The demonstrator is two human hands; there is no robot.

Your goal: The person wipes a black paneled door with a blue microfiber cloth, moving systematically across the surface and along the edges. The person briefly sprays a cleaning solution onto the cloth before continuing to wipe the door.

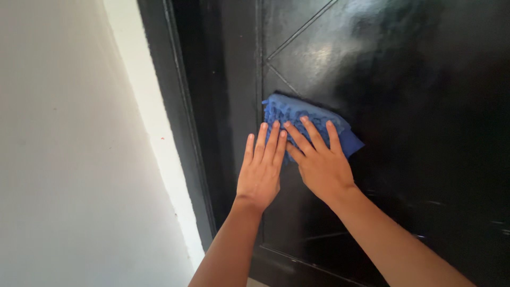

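Head view: two bare hands press a blue cloth flat against a glossy black door. Left hand lies open, palm to the door, fingers straight & close together, pointing up; its fingertips reach the cloth's lower left edge, w/ the rest of the palm resting on bare door. Right hand is also open & flat, fingers spread over the cloth's lower half, pinning it to the panel rather than clutching it. The two hands sit side by side, touching or nearly so at the index fingers. The cloth has a nubby, tufted texture, bunched at upper left, w/ a smoother corner sticking out to the right past the right hand's little finger. It sits mid-door, just below a V-shaped groove cut in the panel. Door surface shows faint pale smears near the top, poss. dust or glare, hard to tell. Black door frame runs down at left, then a white strip, then a plain pale wall. Both forearms rise from the bottom edge
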